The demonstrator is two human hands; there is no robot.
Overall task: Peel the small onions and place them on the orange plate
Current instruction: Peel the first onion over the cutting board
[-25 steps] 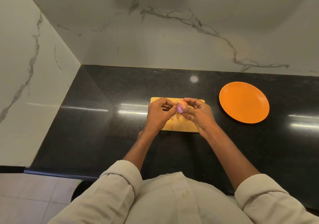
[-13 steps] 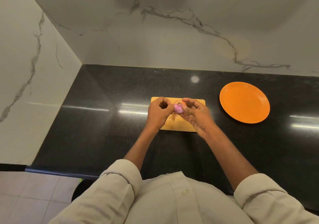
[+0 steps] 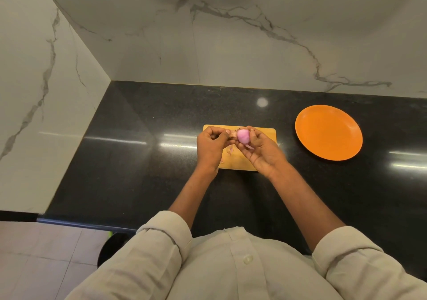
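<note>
Left hand (image 3: 210, 146) curled, fingers pinching loose skin at the onion's left end. Small onion (image 3: 243, 136) mostly bare pink, held above the cutting board (image 3: 238, 162) on the table, long axis looks roughly upright. Right hand (image 3: 261, 151) cups it, fingers curled round. Orange plate (image 3: 328, 132) to the right, nearer right hand. No readable writing.

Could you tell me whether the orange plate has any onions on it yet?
Empty. The orange plate shows only bare orange surface, and the one small onion in view is between the left hand and right hand over the cutting board.
</note>
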